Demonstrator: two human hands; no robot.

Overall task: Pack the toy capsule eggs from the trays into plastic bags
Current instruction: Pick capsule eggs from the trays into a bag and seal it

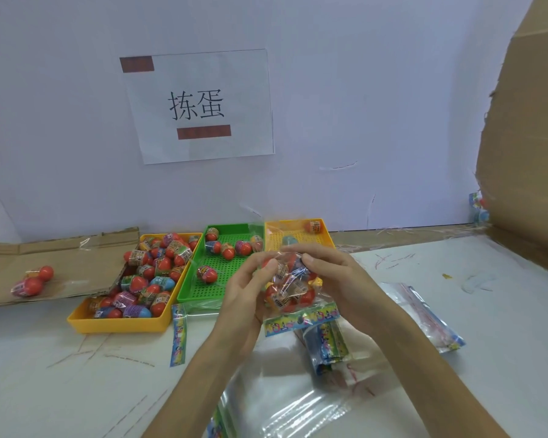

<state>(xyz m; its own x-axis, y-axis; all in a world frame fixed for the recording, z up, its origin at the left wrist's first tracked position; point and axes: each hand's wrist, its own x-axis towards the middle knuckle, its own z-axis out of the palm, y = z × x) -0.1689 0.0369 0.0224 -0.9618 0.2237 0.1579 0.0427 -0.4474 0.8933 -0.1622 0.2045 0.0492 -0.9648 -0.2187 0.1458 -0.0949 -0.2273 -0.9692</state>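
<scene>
**Head camera: both hands pinch the top of a filled bag**

The left hand [246,295] and the right hand [329,273] have a clear plastic bag with a colourful printed strip [293,295] lifted off the white table [76,390]. It hangs between them, bulging with red, blue and orange toy capsule eggs [285,300]. The printed strip sits at the low end, below the fingers. The top edge is up at the fingertips, so the load sags away from the grip and nothing can roll out. My read: this bag is full and the mouth is about to be closed.

The left fingers [268,263] are curled in, with the thumb and forefinger nipping the film at the bag's upper left. The right fingers [309,259] are bent over the upper right corner, thumb pressing in against the plastic. Both hands are gripping the bag and neither holds anything else. Whether the seal is already pressed together, I cannot tell.

- **Just beyond the fingertips:** a yellow perforated plastic tray [298,223], nearly bare, with one orange egg [314,226] at its far edge.
- **Left of the left fingers:** a green perforated plastic tray [200,292] with a handful of eggs.
- **Further left:** a second yellow tray [117,325], heaped with eggs, so plenty is left to pack.
- **Below the right wrist:** a stack of empty printed plastic bags [328,343] lies within easy reach.
</scene>
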